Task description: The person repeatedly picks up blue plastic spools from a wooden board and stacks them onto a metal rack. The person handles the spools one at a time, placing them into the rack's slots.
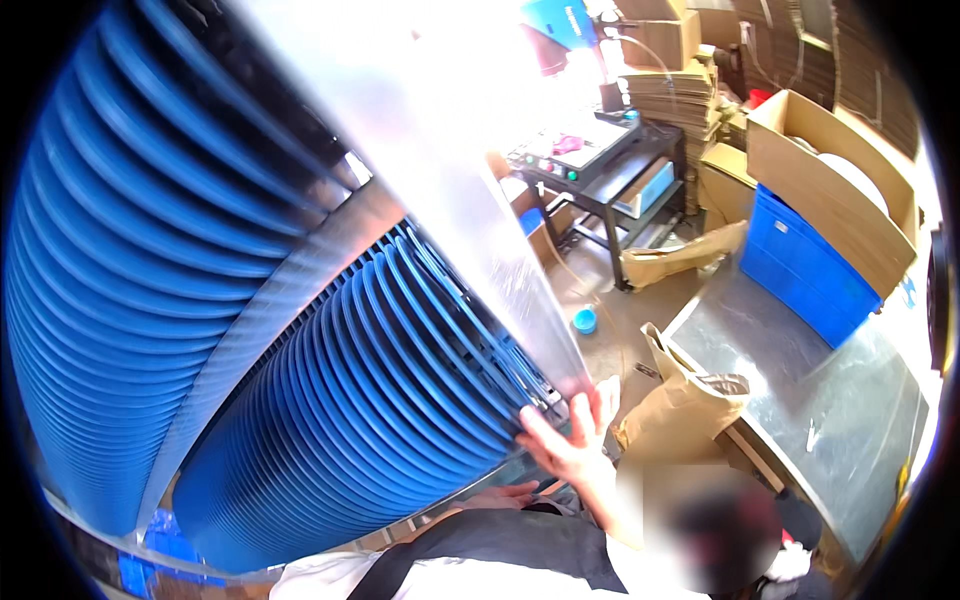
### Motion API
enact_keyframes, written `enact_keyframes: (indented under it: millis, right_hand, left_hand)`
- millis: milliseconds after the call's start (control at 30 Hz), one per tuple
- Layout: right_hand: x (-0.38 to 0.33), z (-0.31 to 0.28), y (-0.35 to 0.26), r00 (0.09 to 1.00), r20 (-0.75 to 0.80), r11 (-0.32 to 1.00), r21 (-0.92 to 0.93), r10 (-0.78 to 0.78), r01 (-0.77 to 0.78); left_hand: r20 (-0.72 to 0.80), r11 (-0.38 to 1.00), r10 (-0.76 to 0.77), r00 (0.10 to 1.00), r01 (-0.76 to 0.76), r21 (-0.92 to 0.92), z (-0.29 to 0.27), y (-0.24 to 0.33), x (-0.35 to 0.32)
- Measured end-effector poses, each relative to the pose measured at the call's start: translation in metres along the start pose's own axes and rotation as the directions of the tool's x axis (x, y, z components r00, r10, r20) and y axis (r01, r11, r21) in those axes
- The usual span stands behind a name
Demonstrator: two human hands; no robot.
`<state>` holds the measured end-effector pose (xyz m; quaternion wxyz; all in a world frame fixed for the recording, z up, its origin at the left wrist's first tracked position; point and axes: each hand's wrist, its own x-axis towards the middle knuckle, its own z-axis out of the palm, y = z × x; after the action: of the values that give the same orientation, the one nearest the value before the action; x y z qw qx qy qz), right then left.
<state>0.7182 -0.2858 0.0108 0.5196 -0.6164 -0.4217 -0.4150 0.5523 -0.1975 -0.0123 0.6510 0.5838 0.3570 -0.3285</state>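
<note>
My right hand is at the lower end of a long, shiny metal bar, its fingers spread around the bar's edge. Left of the bar stand two tall banks of closely spaced blue ribs, a nearer ribbed bank and a larger ribbed bank. A flat metal strip runs between them. My left hand is low, in front of my body beside the nearer bank. Its visible fingers are stretched out and partly hidden, and I see nothing held in them.
A brown paper bag stands by a metal-topped table on the right. That table carries a blue bin and an open carton. Farther back are a black machine cart and a blue cup. A blur hides the lower right.
</note>
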Motion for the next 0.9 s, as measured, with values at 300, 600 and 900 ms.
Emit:
enact_keyframes:
  millis: [300,600,900]
  right_hand:
    - [-0.013,-0.004,0.02,0.993,0.07,0.994,0.052,-0.098,0.094]
    - [-0.014,0.002,0.019,1.0,0.005,0.992,0.123,0.0,0.0]
    - [-0.02,0.006,0.012,1.0,-0.01,1.0,0.02,-0.018,0.018]
  left_hand:
    - [-0.043,0.998,0.017,0.999,-0.015,0.065,0.012,0.033,0.012]
    - [-0.05,0.986,0.022,0.999,-0.013,0.168,0.003,0.018,0.03]
    - [0.019,0.919,0.203,0.979,-0.197,0.341,-0.03,-0.086,0.056]
